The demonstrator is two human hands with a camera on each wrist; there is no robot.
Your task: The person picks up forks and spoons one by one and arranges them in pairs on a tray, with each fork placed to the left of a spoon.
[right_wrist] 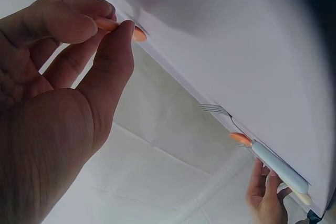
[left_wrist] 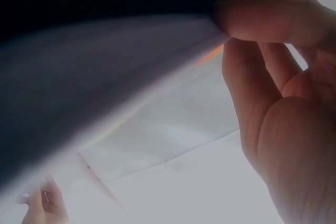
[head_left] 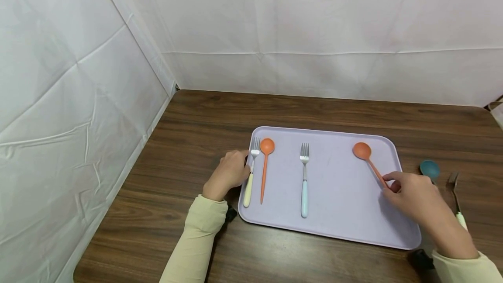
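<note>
My right hand (head_left: 415,195) pinches the handle of an orange spoon (head_left: 362,150) between thumb and fingers, over the right part of a lilac tray (head_left: 334,200). In the right wrist view the same spoon (right_wrist: 139,34) shows past the fingertips. At the tray's left rim, my left hand (head_left: 231,170) grips the edge between thumb and fingers. Close beside it on the tray lie a fork with a cream handle (head_left: 248,190) and a second orange spoon (head_left: 267,146). A fork with a light blue handle (head_left: 304,198) lies near the tray's middle.
Right of the tray, a teal spoon (head_left: 430,168) and a fork with a pale green handle (head_left: 453,182) lie on the brown wooden table (head_left: 188,134), partly behind the right hand and arm. White sheeting (head_left: 314,21) hangs behind the table and on the left.
</note>
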